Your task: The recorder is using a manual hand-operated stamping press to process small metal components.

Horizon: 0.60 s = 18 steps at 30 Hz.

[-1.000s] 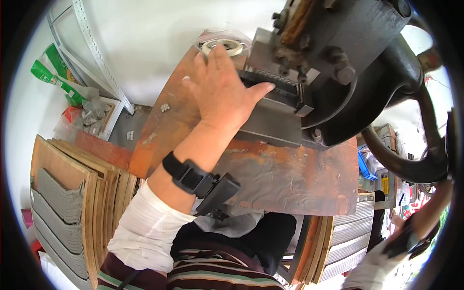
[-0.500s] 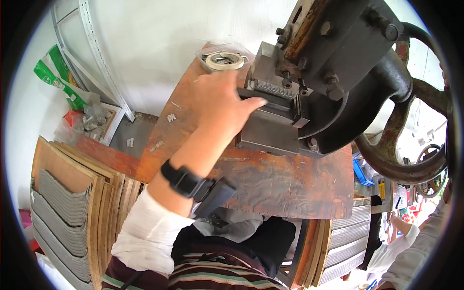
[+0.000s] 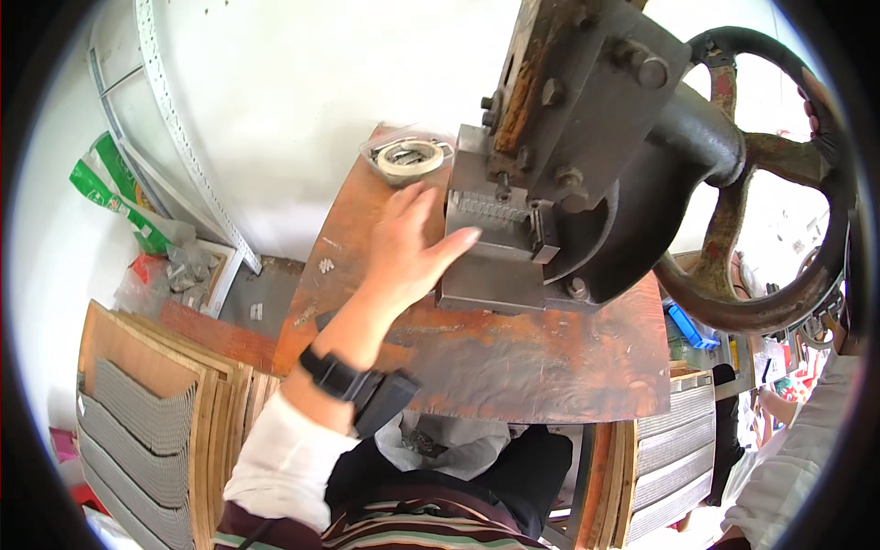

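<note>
My left hand (image 3: 403,243) is held over the wooden bench beside a black hand-wheel press (image 3: 632,119). Its fingers are spread with nothing between them, and the thumb points toward the press's metal die block (image 3: 500,240). A ribbed, light-grey surface (image 3: 490,205) shows on the die, under the bolted ram. At the far right, my right hand (image 3: 811,108) is curled on the rim of the big iron handwheel (image 3: 756,316), partly cut off by the dark picture edge. A black wrist strap with a box (image 3: 353,385) sits on my left wrist.
On the bench top (image 3: 513,367), a clear plastic tub with a tape roll (image 3: 408,158) stands at the back. Small white pieces (image 3: 326,266) lie left of my hand. Wooden boards with ribbed grey strips (image 3: 137,431) stack at left and right. A blue bin (image 3: 689,327) sits behind the wheel.
My left hand has drawn back slightly from the die, fingers spread. The dark bar across the die's front no longer shows there. The view has shifted, bringing more of the handwheel into sight.
</note>
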Motion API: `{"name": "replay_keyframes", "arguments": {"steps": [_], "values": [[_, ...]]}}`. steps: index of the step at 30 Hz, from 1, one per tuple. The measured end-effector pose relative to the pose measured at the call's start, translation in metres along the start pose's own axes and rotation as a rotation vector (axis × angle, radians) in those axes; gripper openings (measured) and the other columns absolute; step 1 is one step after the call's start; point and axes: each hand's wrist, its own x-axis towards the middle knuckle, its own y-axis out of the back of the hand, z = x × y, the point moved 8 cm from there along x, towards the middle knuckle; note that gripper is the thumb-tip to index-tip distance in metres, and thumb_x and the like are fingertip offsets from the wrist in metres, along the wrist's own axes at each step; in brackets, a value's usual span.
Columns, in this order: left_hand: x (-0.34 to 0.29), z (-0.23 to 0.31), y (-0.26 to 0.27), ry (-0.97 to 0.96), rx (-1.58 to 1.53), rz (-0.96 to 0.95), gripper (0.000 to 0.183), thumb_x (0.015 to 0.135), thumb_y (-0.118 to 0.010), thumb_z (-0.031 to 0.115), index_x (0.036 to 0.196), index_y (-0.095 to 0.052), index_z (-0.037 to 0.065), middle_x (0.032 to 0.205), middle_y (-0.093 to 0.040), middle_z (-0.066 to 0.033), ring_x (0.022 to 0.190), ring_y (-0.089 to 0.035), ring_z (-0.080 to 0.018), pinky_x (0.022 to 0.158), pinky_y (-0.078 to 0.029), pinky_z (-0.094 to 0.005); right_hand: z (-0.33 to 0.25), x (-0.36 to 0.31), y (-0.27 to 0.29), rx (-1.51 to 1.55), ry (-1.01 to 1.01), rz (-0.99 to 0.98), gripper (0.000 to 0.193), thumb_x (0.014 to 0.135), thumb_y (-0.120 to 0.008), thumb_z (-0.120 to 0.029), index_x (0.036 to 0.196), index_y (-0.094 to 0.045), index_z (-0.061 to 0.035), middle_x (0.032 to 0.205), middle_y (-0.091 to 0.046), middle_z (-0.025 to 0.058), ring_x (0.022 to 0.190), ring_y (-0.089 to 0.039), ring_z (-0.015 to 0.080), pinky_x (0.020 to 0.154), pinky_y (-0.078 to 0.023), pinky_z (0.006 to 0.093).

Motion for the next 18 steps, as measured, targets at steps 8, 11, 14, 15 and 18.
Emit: {"name": "replay_keyframes", "arguments": {"steps": [8, 11, 14, 15, 18], "values": [[0.014, 0.034, -0.032, -0.222, 0.041, 0.028, 0.049, 0.067, -0.080, 0.027, 0.106, -0.064, 0.002, 0.124, -0.051, -0.0206, 0.115, -0.045, -0.0416, 0.094, -0.039, -0.0478, -0.001, -0.007, 0.036, 0.012, -0.043, -0.020, 0.031, 0.090, -0.065, -0.026, 0.096, -0.061, 0.0042, 0.079, -0.062, 0.0092, 0.071, -0.059, 0.0186, 0.062, -0.050, 0.0305], [0.017, 0.046, -0.023, -0.277, 0.062, 0.096, 0.039, 0.064, -0.081, 0.024, 0.094, -0.067, 0.003, 0.100, -0.056, -0.0152, 0.094, -0.050, -0.0337, 0.083, -0.039, -0.0460, 0.013, -0.002, 0.038, 0.052, -0.052, -0.074, 0.032, 0.090, -0.065, -0.026, 0.097, -0.061, 0.0045, 0.079, -0.062, 0.0094, 0.071, -0.059, 0.0186, 0.062, -0.050, 0.0304], [0.027, 0.051, -0.020, -0.387, 0.059, 0.067, 0.032, 0.062, -0.082, 0.025, 0.081, -0.068, 0.004, 0.081, -0.060, -0.0107, 0.087, -0.051, -0.0304, 0.077, -0.040, -0.0430, 0.006, -0.001, 0.024, 0.080, -0.038, -0.117, 0.032, 0.090, -0.065, -0.026, 0.097, -0.061, 0.0048, 0.079, -0.062, 0.0095, 0.071, -0.059, 0.0186, 0.062, -0.050, 0.0304], [0.027, 0.048, -0.022, -0.392, 0.063, 0.065, 0.032, 0.062, -0.082, 0.025, 0.081, -0.068, 0.004, 0.081, -0.060, -0.0107, 0.087, -0.051, -0.0304, 0.077, -0.040, -0.0430, 0.007, -0.001, 0.024, -0.005, -0.024, -0.072, 0.030, 0.091, -0.064, -0.025, 0.099, -0.062, 0.0035, 0.082, -0.062, 0.0096, 0.075, -0.060, 0.0180, 0.065, -0.050, 0.0302], [0.011, 0.050, -0.017, -0.370, 0.012, 0.120, 0.030, 0.067, -0.080, 0.024, 0.084, -0.068, 0.002, 0.084, -0.061, -0.0131, 0.084, -0.053, -0.0303, 0.074, -0.042, -0.0420, -0.010, -0.022, 0.025, -0.301, 0.003, 0.099, 0.026, 0.091, -0.061, -0.023, 0.104, -0.064, -0.0002, 0.091, -0.063, 0.0099, 0.085, -0.062, 0.0160, 0.074, -0.051, 0.0298]]}}
